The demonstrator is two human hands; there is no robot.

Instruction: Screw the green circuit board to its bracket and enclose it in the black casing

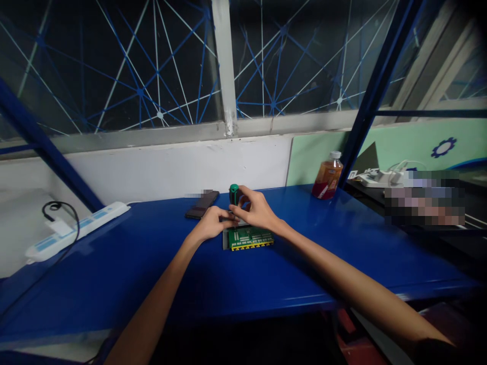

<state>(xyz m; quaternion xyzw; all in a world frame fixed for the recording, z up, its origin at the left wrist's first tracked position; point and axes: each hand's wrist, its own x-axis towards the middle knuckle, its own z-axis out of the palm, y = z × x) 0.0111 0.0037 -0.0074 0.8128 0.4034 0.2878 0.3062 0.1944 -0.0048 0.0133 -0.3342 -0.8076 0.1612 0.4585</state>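
A green circuit board with a yellow strip along its near edge lies on the blue table, over a grey base. Above its far left part a screwdriver with a green and black handle stands upright. My right hand has thumb and fingers closed around that handle. From the left, my left hand reaches to the screwdriver's lower end, its fingertips pinched together near the board. Whatever sits between those left fingertips is too small to make out, and the screwdriver's tip is hidden.
A dark phone lies just behind my left hand. The white power strip with a plugged-in black cable is at the left. A drink bottle stands at the back right, before a blue metal post. The blue table ends near my body.
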